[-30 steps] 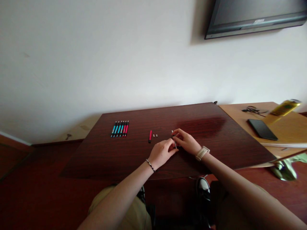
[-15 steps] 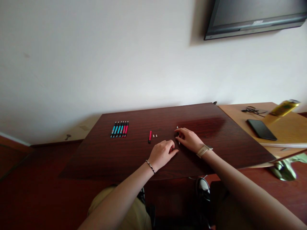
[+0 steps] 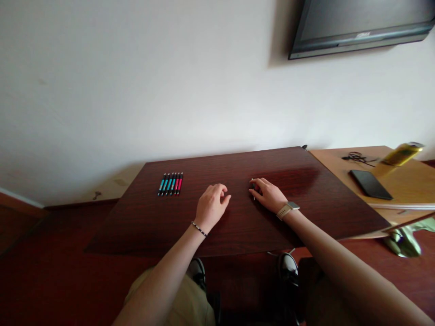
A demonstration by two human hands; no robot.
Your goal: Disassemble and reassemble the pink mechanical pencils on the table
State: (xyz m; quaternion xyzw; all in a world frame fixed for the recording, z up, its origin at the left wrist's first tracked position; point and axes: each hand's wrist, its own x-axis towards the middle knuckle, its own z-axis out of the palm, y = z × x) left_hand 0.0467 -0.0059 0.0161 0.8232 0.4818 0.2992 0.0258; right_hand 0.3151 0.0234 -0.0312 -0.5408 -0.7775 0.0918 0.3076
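My left hand (image 3: 211, 206) is over the dark table with fingers bent and a gap between thumb and forefinger; nothing shows in that gap. The spot where a pink pen barrel and two small white pieces lay is behind this hand, so they are hidden. My right hand (image 3: 270, 194) rests on the table to the right, its fingertips and thumb closed around a slim pen part (image 3: 253, 186) with a light tip and a dark middle. To the left lies a neat row of blue and pink pens (image 3: 171, 184), side by side.
The dark wooden table (image 3: 244, 165) stands against a white wall. A lighter side table (image 3: 408, 185) adjoins it on the right, holding a black phone (image 3: 370, 184), a coiled black cable (image 3: 357, 156) and a yellow can (image 3: 403, 154). A television (image 3: 360, 27) hangs above.
My left hand has moved left and away from my right hand, now covering the pink barrel and white pieces. My right hand has stayed nearly still at the slim pen part.
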